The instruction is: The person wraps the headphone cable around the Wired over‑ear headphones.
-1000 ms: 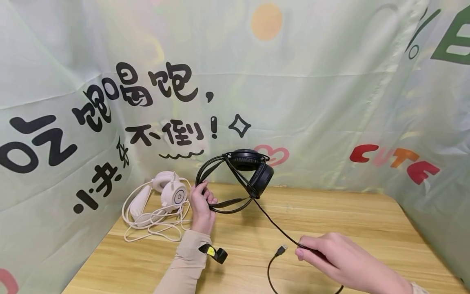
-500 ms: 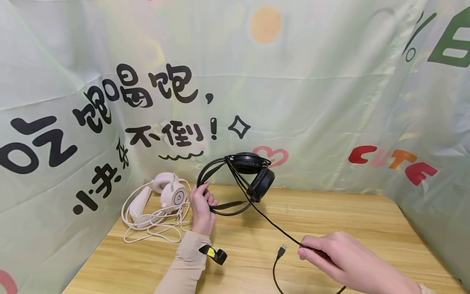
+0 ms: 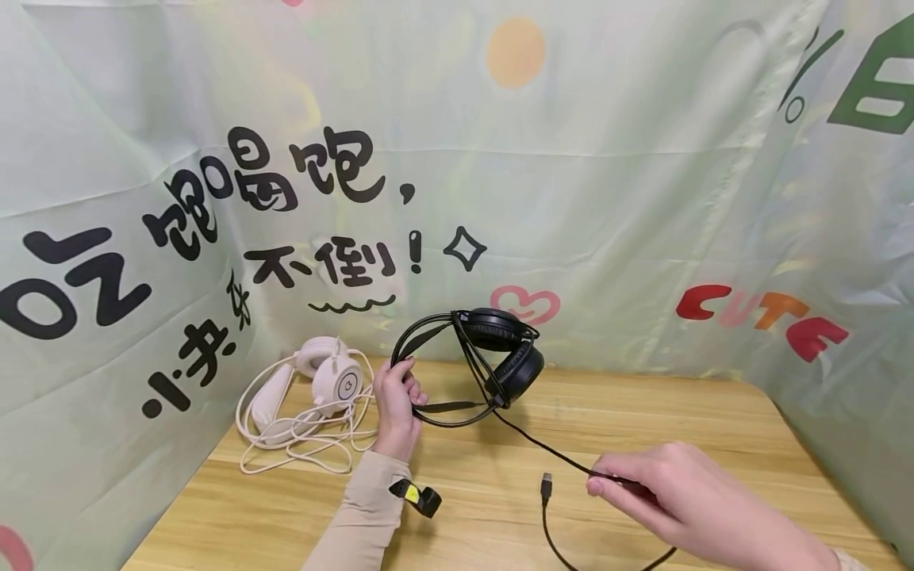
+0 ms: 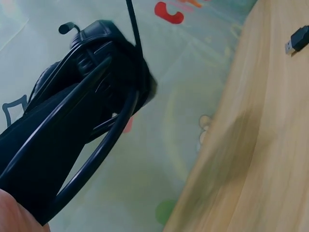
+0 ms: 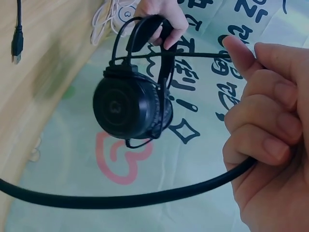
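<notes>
Both hands are occupied: the left hand (image 3: 400,400) grips the headband of a black headset (image 3: 520,373), and the right hand (image 3: 671,484) pinches the headset's black cable (image 3: 539,444) between thumb and forefinger, its other fingers curled round the lower run. Held above the wooden table (image 3: 700,420), the headset has its ear cups toward the cloth backdrop (image 3: 607,198), with strands of cable running across the open side of the band.

Compared with a second ago, the headset sits a little farther right and lower in the head view, and the left hand has gone with it. The right hand has also shifted slightly rightward, the cable between the two hands still running down to its fingers. At the cable's end, the USB plug (image 3: 547,485) has turned — it leaned to the right before and now points almost straight toward the backdrop. Whether it touches the table, I cannot tell.

Unchanged is the white headset (image 3: 339,385), lying on the table just beside the left hand with its pale cord (image 3: 307,458) looped loosely — same place, same tangle.
</notes>
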Available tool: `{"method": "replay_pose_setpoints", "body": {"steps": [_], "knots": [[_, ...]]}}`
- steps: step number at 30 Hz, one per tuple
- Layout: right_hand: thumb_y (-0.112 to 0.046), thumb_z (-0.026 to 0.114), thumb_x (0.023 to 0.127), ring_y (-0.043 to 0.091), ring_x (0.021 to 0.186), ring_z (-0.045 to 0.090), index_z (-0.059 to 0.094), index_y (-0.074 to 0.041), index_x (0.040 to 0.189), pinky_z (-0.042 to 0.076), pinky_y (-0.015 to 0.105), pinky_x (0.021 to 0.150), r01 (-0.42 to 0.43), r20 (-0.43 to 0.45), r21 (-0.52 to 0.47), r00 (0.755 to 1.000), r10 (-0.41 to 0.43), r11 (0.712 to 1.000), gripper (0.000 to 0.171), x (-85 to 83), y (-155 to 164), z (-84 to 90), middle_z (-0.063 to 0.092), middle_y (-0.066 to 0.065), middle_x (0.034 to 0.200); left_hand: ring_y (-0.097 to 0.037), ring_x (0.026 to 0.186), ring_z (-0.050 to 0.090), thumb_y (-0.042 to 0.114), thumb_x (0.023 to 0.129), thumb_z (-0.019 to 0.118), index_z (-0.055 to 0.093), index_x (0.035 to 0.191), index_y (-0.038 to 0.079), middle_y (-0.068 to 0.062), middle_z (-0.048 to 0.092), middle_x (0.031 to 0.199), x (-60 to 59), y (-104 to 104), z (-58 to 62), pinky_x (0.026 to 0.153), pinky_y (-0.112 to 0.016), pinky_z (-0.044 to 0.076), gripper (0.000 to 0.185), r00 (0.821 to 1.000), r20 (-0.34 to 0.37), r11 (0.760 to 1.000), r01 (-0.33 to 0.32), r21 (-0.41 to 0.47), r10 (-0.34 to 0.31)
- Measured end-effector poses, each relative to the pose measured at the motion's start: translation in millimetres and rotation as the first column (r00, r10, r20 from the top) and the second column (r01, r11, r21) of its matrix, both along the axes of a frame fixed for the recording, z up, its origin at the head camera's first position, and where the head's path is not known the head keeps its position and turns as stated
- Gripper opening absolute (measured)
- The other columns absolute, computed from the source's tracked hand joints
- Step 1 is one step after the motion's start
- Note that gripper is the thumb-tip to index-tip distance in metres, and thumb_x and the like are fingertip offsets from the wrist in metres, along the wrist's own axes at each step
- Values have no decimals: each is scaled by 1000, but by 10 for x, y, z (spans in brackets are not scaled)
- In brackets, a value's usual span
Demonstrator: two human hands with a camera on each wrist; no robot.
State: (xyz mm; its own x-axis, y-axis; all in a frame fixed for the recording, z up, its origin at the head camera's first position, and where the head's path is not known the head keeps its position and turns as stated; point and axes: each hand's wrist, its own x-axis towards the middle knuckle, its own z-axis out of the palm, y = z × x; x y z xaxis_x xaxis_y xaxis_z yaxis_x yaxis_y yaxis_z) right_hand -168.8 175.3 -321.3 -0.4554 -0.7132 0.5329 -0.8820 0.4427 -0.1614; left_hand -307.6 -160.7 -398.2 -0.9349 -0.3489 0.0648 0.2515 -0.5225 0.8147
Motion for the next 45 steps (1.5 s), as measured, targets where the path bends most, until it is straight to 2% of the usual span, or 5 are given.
{"method": "replay_pose_setpoints", "body": {"steps": [8,17,25,35,45], "knots": [[-14,85,91,-25,64,29,65,-42,96,30,-2,60,11,-58,7,998,-10,1000,34,-36,10,102,45,-31,73,-4,43,29,7,99,57,45,83,14,9,29,55,-12,-14,4,41,-16,28,21,999,11,997,50,-59,-49],[-32,84,94,-23,64,18,64,-43,90,20,0,52,33,-138,-21,990,-36,999,22,-48,17,169,39,-27,62,-3,42,27,5,98,56,45,87,13,9,28,53,23,-5,-9,40,-17,28,18,992,28,983,124,-135,-121],[-40,75,101,-22,62,27,68,-40,93,25,-2,56,19,-197,-45,980,-27,999,11,-88,25,269,47,-32,69,-3,40,25,7,99,55,46,88,12,9,27,53,55,6,14,39,-16,28,15,980,33,958,197,-210,-195],[-58,50,109,-19,66,41,72,-41,88,36,3,58,93,-328,-58,939,-107,994,35,-148,18,417,58,-34,80,0,39,27,6,99,55,52,96,9,11,30,52,51,16,48,37,-15,28,5,957,37,926,288,-242,-288],[-61,51,108,-14,66,44,73,-39,84,36,5,57,106,-379,-74,917,-127,992,39,-225,22,462,59,-31,77,-1,37,28,5,95,57,45,85,10,10,30,52,82,67,47,35,-16,28,16,933,56,897,357,-261,-355]]}}
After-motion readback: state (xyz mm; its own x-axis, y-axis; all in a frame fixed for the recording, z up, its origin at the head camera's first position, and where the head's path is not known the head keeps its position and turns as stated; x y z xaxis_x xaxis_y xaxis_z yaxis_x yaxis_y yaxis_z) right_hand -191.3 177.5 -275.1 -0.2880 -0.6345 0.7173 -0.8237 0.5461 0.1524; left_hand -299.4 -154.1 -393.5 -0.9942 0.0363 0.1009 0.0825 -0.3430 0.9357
